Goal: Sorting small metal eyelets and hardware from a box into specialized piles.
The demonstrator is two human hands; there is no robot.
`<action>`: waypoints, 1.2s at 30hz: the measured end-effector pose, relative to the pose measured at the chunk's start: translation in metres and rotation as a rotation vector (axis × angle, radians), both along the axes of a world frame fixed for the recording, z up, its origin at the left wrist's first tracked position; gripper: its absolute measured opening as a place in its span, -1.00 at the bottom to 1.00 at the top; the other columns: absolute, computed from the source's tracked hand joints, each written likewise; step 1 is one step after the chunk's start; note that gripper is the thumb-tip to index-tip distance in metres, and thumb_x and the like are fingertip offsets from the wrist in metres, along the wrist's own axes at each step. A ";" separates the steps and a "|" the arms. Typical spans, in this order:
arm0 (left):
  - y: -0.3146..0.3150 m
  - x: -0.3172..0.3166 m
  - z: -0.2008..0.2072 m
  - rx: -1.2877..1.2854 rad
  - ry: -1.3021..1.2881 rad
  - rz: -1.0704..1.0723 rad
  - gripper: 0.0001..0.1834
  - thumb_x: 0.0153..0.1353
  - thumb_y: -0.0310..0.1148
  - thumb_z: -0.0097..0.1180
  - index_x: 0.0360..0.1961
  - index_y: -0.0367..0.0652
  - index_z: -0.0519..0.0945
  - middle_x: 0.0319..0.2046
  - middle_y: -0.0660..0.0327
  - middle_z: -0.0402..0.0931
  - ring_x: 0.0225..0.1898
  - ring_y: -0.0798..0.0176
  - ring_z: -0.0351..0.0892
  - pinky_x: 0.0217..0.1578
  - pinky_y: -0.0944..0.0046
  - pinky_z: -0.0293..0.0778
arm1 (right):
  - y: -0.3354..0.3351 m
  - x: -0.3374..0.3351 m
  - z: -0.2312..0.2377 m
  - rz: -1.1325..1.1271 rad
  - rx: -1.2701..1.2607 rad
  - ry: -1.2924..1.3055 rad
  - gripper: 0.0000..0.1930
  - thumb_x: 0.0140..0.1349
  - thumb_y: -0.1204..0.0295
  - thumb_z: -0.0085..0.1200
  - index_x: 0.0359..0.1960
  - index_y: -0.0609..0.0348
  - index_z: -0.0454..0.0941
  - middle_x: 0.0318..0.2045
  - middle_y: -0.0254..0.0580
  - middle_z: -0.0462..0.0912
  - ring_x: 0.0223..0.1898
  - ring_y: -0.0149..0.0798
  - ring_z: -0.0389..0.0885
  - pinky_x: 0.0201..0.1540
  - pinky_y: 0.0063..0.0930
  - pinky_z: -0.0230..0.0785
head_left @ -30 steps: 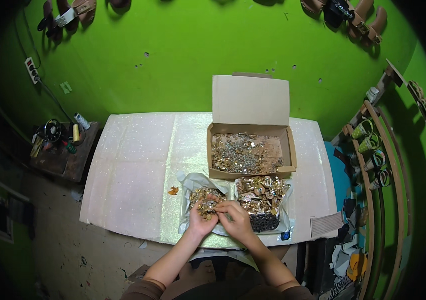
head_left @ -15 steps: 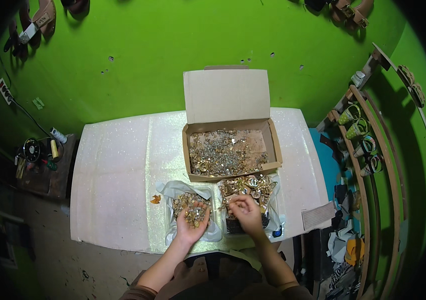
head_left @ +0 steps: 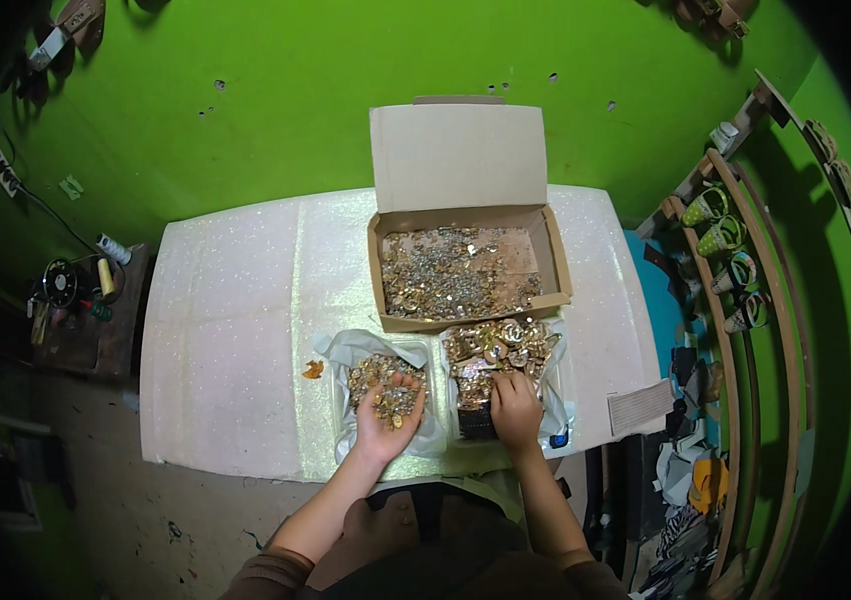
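Note:
My left hand [head_left: 384, 435] lies palm up and cupped, holding a small heap of shiny gold and silver metal pieces [head_left: 399, 405]. It rests over a pile of similar pieces in the left container, which has a white plastic lining [head_left: 346, 345]. Beside it, my right hand [head_left: 518, 412] reaches down into the right container, lined with white plastic [head_left: 553, 375]. Its fingers are curled together, and whatever sits under the fingertips is hidden. Around that hand are larger gold ornaments [head_left: 506, 342], flat glittery pieces and a black strip-like bundle [head_left: 476, 418].
Behind the containers stands an open cardboard box [head_left: 558, 258] scattered with small metal pieces, its lid upright. An orange-brown scrap [head_left: 314, 369] and a ridged grey sheet [head_left: 641, 406] lie on the glittery white table [head_left: 221, 350]. A wooden rack [head_left: 746, 230] with sandals stands at right.
My right hand has gone from a raised pinch down into the right container, slightly rightward. My left hand still holds its heap. The whole view has tilted a little, shifting the table upward.

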State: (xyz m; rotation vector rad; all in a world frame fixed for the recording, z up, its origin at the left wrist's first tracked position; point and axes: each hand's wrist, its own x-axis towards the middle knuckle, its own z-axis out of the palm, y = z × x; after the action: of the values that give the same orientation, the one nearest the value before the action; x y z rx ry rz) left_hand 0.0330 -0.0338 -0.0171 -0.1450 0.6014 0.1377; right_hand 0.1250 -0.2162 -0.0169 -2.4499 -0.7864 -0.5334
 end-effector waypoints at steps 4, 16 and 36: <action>-0.004 -0.002 -0.002 -0.017 -0.006 -0.012 -0.81 0.12 -0.38 -0.14 -0.33 -0.28 0.43 -0.29 0.08 0.42 -0.15 0.16 0.42 0.06 0.13 0.33 | 0.006 -0.002 -0.011 -0.032 -0.144 -0.017 -0.93 -0.04 0.49 0.04 -0.48 0.15 0.46 -0.51 -0.20 0.38 -0.42 -0.18 0.43 -0.43 -0.37 0.35; -0.003 -0.011 0.010 0.059 -0.052 0.023 -0.75 0.17 -0.34 -0.19 -0.23 -0.25 0.44 -0.21 0.09 0.44 -0.11 0.15 0.41 0.06 0.15 0.31 | 0.032 -0.024 0.031 0.081 0.094 0.299 -0.85 0.07 0.35 0.03 -0.41 0.15 0.51 -0.45 -0.14 0.48 -0.40 -0.09 0.49 -0.36 -0.32 0.37; 0.005 -0.011 -0.002 0.089 -0.207 0.037 -0.73 0.15 -0.33 -0.20 -0.18 -0.17 0.46 -0.08 0.15 0.43 0.01 0.22 0.34 0.05 0.22 0.23 | 0.071 -0.028 0.061 0.516 0.211 0.609 -0.85 0.08 0.44 0.00 -0.34 0.23 0.51 -0.41 -0.14 0.49 -0.37 -0.16 0.50 -0.30 -0.42 0.34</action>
State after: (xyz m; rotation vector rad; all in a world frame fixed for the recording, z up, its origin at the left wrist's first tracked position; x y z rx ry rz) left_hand 0.0222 -0.0286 -0.0192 -0.0828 0.3858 0.1822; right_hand 0.0968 -0.1447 0.0438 -1.9336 -0.9743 0.2975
